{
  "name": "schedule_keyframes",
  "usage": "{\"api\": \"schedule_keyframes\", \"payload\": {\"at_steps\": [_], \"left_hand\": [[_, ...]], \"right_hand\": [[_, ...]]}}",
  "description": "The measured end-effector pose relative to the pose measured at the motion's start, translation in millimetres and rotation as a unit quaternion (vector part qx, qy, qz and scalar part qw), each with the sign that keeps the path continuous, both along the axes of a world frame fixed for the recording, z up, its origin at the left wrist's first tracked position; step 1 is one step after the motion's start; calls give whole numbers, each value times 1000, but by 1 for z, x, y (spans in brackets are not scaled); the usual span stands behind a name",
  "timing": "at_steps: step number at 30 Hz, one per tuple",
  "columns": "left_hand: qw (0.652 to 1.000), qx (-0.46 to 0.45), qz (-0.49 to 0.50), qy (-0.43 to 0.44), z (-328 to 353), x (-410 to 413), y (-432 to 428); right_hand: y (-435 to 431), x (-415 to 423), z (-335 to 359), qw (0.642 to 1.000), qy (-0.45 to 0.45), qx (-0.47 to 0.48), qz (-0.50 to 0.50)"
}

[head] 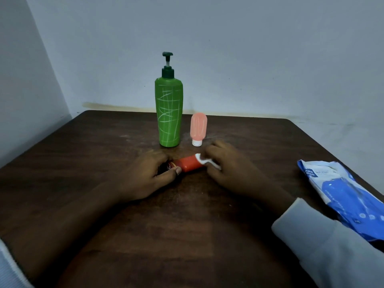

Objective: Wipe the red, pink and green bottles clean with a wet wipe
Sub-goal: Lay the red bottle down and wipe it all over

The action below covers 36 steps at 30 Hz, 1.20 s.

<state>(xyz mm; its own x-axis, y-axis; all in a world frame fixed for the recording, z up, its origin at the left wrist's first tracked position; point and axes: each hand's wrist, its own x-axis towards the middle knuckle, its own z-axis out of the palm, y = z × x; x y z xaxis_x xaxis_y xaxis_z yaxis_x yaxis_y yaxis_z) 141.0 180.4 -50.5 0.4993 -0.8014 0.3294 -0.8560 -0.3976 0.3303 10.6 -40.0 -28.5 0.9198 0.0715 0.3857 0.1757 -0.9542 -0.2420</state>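
Red bottle point(190, 164) lies on its side on the table point(99, 154), between my hands. My left grip point(145, 175) clasps its dark end, thumb on top. My right grip point(228, 169) pinches the wet wipe point(204, 162) against the other end. Green bottle point(169, 113) and pink bottle point(198, 127) stand upright just behind, side by side. A blue wipes pack point(345, 196) lies at my right.

The left hand point(149, 173) grips one end of the red bottle point(190, 165) lying on the table point(83, 163). The right hand point(228, 169) presses a white wet wipe point(204, 161) on its other end. Behind stand the green bottle point(168, 113) and pink bottle point(198, 128).
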Motion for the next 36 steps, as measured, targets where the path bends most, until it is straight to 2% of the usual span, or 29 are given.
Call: {"api": "schedule_keyframes", "payload": {"at_steps": [2,7,10,16,20,26,31,33,36], "left_hand": [[1000,5,5,-8,-1,1,1],[999,15,-2,-52,-2,2,1],[997,-3,-7,-73,0,-1,3],[995,-30,-12,-91,1,-4,1],[994,-94,5,-57,14,-11,5],[969,-221,17,-113,55,-31,-9],[945,-298,38,-128,84,-47,-40],[942,-323,46,-81,86,-49,-53],[922,-369,56,104,77,-51,-68]], "right_hand": [[-26,-2,3,998,31,11,-58],[-56,-5,1,988,15,3,-151],[-32,-1,0,993,4,-35,-109],[25,-1,-7,995,-49,-42,72],[25,-3,-1,992,-102,-12,70],[21,-13,12,974,-197,95,63],[18,-19,26,935,-286,208,43],[14,-18,23,912,-282,296,37],[10,-15,19,875,-254,411,40]]}}
